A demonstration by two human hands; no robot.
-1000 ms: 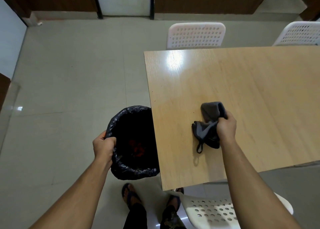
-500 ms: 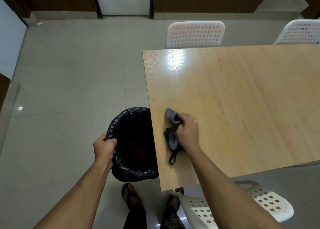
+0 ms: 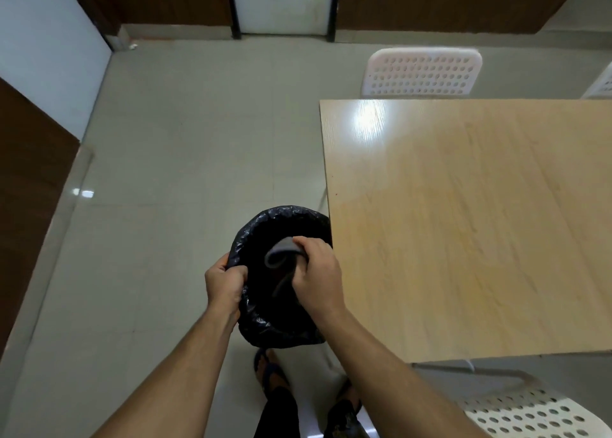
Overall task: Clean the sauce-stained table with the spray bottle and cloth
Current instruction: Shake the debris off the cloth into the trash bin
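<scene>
A bin lined with a black bag [image 3: 265, 325] hangs just off the left edge of the light wooden table [image 3: 463, 225]. My left hand [image 3: 225, 283] grips the bin's left rim. My right hand [image 3: 316, 278] holds the bunched grey cloth [image 3: 280, 255] over the bin's opening, with part of the cloth hanging down inside. The tabletop looks glossy, with faint yellowish streaks across it. No spray bottle is in view.
A white perforated chair [image 3: 420, 71] stands at the table's far side, another chair [image 3: 530, 411] at the near right, and a third chair's edge [image 3: 601, 83] shows at the far right. My feet [image 3: 271, 371] stand on the tiled floor below the bin.
My right hand dragged the cloth leftwards across the table, off its left edge and over the bin. My left hand kept its hold on the bin's rim. My view has turned left.
</scene>
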